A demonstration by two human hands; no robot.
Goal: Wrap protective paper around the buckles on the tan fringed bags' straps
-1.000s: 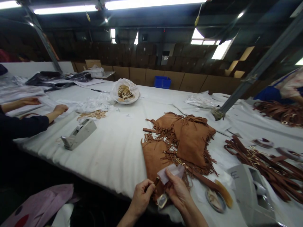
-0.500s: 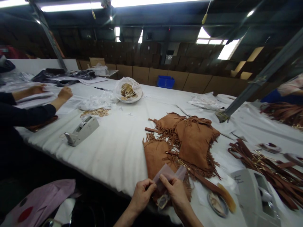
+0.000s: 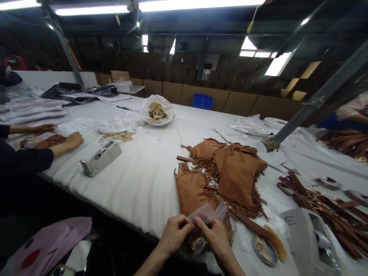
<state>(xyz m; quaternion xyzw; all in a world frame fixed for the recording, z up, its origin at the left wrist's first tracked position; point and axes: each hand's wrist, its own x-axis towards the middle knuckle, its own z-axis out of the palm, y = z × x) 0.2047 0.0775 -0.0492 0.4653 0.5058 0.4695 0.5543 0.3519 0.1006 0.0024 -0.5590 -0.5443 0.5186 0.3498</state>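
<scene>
Thumbs and fingers pinched, my left hand [image 3: 174, 234] and my right hand [image 3: 215, 235] hold a thin translucent sheet [image 3: 204, 211] between them. Below the fingers hangs a shiny, clear-wrapped piece [image 3: 199, 244]; its kind is unclear. Under and just beyond the sheet lies a brown fringed suede bag [image 3: 190, 189], partly covered by my hands. Another fringed bag [image 3: 237, 172] rests against it, with a smaller one [image 3: 206, 148] behind. A brown strap [image 3: 249, 221] with gold clasps runs to the right of my right hand.
A tape dispenser [image 3: 312, 241] and a tape roll [image 3: 264, 250] stand at right, near a pile of straps [image 3: 324, 209]. Another dispenser [image 3: 102, 159] sits left. A co-worker's arms [image 3: 47, 147] reach in at far left. A slanted metal post [image 3: 313, 96] rises at right.
My hands stay nearly in place while the sheet's upper edge shifts and folds lower. At left, the co-worker's hands have come down onto a brown item on the table.
</scene>
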